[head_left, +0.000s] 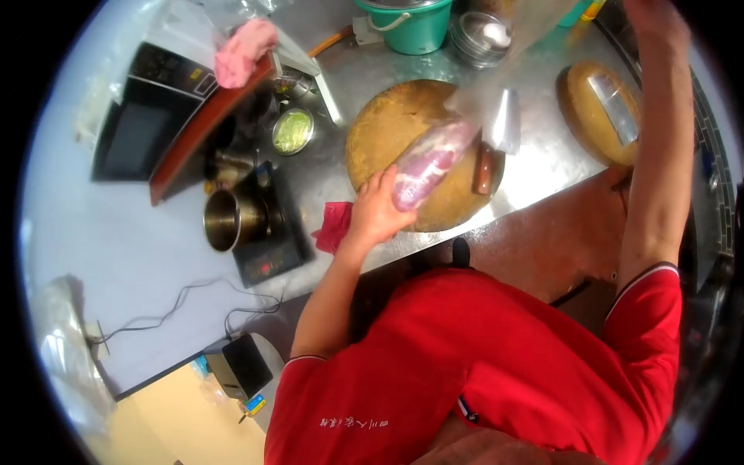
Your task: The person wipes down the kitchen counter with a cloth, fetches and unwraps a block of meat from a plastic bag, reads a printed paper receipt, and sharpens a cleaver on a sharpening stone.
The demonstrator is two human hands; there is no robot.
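A pinkish-red piece of meat [425, 169] lies slanted across the round wooden chopping board [380, 124]. My left hand [380, 208] grips its lower left end, with fingers and thumb around it. Blurred clear plastic [535, 31] stretches from the meat's upper end toward the top right. At the top edge, my right hand [657, 17] is raised, its fingers cut off or blurred, so its hold cannot be made out. A cleaver rests at the board's right side, its brown handle [483, 172] on the wood and its wide blade [502, 124] pointing away.
To the right, a smaller oval board [593, 116] bears another blade [614, 108]. Behind stand a green bucket [411, 29] and stacked bowls [479, 50]. Sliced green food [293, 132], a metal pot [222, 220], a cooktop [271, 252] and a red cloth [335, 225] are at left.
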